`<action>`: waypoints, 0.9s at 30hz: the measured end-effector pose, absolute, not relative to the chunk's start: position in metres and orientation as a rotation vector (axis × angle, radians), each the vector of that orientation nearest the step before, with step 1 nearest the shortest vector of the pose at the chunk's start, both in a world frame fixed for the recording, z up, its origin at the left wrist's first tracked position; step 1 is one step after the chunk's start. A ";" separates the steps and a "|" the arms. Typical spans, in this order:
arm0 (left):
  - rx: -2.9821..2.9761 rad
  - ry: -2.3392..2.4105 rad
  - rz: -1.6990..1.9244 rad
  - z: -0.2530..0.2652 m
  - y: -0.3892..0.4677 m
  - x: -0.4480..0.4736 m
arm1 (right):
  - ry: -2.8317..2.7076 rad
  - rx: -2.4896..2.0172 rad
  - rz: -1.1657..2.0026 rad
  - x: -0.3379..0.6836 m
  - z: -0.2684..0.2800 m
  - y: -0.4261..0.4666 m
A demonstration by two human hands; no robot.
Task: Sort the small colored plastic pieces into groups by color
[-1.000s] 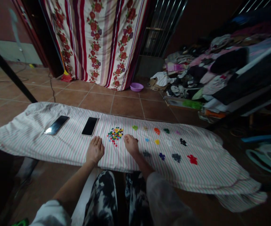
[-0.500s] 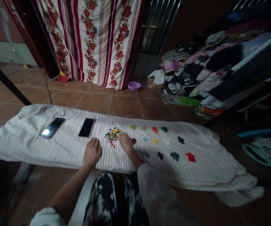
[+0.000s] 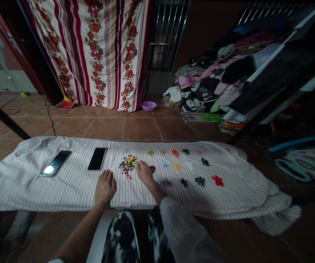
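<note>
right hand [image 3: 144, 171]: fingers curled in, thumb and index bunched close together at the right edge of the mixed pile [image 3: 128, 164]. cannot tell if a piece is pinched between the tips, too small and blurred. left hand [image 3: 105, 185]: palm down on the striped cloth [image 3: 75, 190], fingers about straight and lying together, no piece seen in it; tips just short of the near end of the black phone [image 3: 97, 159].

counts: hands 2. mixed pile 1, small multicolour bits, too many and too tiny to count, lies between the black phone and the right hand, few red bits strayed at its near side. single-colour piles 14, set in three rough rows right of the mixed pile.
far row 5: light green pile [image 3: 150, 152], beige pile [image 3: 162, 152], orange pile [image 3: 175, 153], dark green pile [image 3: 185, 151], pink pile [image 3: 197, 151].
middle row 5: brown pile [image 3: 153, 169] just beside the right hand, light blue pile [image 3: 165, 165], yellow pile [image 3: 176, 166], white pile [image 3: 190, 165], black pile [image 3: 204, 162].
near row 4: pale grey pile [image 3: 166, 182], dark blue pile [image 3: 184, 182], dark grey pile [image 3: 200, 181], red pile [image 3: 217, 180].
bits per pile overlap, not countable.
phones 2: black phone plus shiny phone [image 3: 56, 163] at far left, apart. purple basin [image 3: 149, 106] 1, on the floor by the flowered curtain [image 3: 99, 54].
</note>
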State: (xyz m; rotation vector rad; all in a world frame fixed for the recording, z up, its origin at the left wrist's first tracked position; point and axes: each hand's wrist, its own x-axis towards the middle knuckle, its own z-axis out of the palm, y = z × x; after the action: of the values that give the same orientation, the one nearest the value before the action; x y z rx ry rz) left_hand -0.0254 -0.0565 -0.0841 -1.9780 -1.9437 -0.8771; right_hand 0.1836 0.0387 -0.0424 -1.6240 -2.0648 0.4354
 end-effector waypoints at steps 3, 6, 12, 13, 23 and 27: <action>-1.967 -1.911 -0.867 -0.085 -0.056 -0.026 | -1.991 -1.528 0.506 0.189 -0.049 0.038; -1.972 -1.886 -0.849 -0.085 -0.056 -0.027 | -1.912 -1.480 0.566 0.193 -0.053 0.036; -1.970 -1.905 -0.820 -0.082 -0.057 -0.027 | -1.863 -1.448 0.567 0.197 -0.048 0.029; -1.979 -1.914 -0.820 -0.082 -0.057 -0.027 | -1.860 -1.464 0.568 0.198 -0.046 0.027; -2.006 -1.973 -0.871 -0.078 -0.059 -0.029 | -1.849 -1.536 0.558 0.217 -0.031 0.012; -2.027 -1.944 -0.859 -0.075 -0.059 -0.029 | -1.826 -1.537 0.574 0.225 -0.031 0.008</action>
State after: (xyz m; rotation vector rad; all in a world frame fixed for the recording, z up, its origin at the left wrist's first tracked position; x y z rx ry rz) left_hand -0.0287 -0.0592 -0.0751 -2.0266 -1.9437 -0.8594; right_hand 0.2255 0.0085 -0.0305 -1.5368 -1.8263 0.5739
